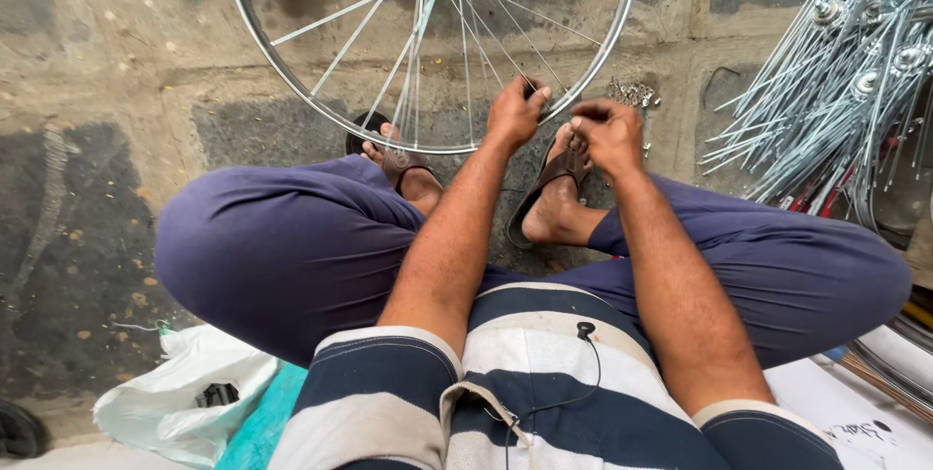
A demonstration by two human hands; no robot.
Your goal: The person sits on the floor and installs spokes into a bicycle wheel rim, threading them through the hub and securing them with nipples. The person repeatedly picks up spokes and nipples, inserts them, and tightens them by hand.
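A silver bicycle wheel rim [292, 91] with thin metal spokes [428, 33] stands on the stone floor in front of my crossed legs. My left hand [513, 112] reaches to the rim's lower right edge, fingers pinched on a spoke near the rim. Just right of it, my right hand [607, 132] is closed, fingertips pressed together as if on something small I cannot make out. Both forearms stretch out over my blue trousers. My sandalled feet [554, 203] rest under the rim.
A bundle of loose spokes with hubs [836, 81] leans at the right. A small heap of metal nipples [634, 93] lies on the floor beside the rim. A white plastic bag [185, 397] sits at lower left, more rims [899, 363] at lower right.
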